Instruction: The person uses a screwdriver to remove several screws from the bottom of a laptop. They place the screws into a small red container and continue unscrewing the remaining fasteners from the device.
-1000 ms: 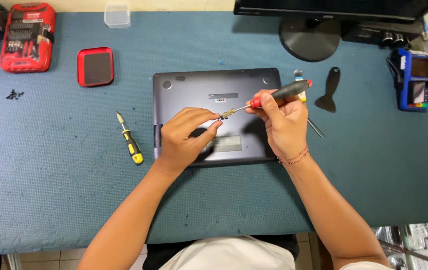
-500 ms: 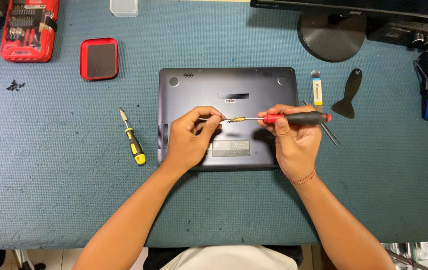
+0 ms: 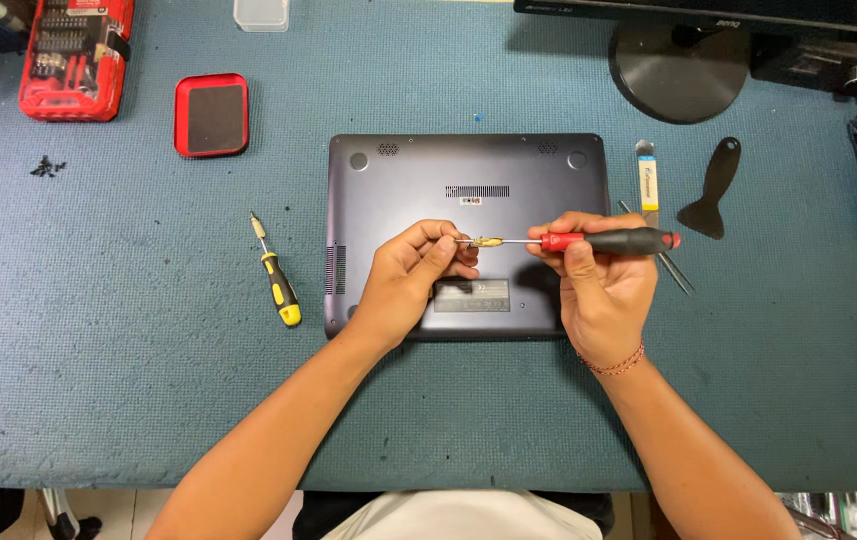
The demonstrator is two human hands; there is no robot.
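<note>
Screwdriver (image 3: 598, 241), red and black in the handle, lies level above the upturned dark laptop (image 3: 398, 180), its thin shaft pointing toward your left. Your right hand (image 3: 598, 290) is closed round the handle, thumb and fingers pinching it near the red collar. Your left hand (image 3: 413, 275) pinches the shaft's tip between curled fingers, just over the laptop's base panel. Left of the laptop, on the blue-green mat (image 3: 128, 380), lies a yellow-and-black screwdriver (image 3: 277, 283). Farther back sit a red tray (image 3: 212, 114) and a red bit case (image 3: 73, 57). Right of the laptop lie a black scraper (image 3: 713, 190) and a monitor stand (image 3: 678, 70).
</note>
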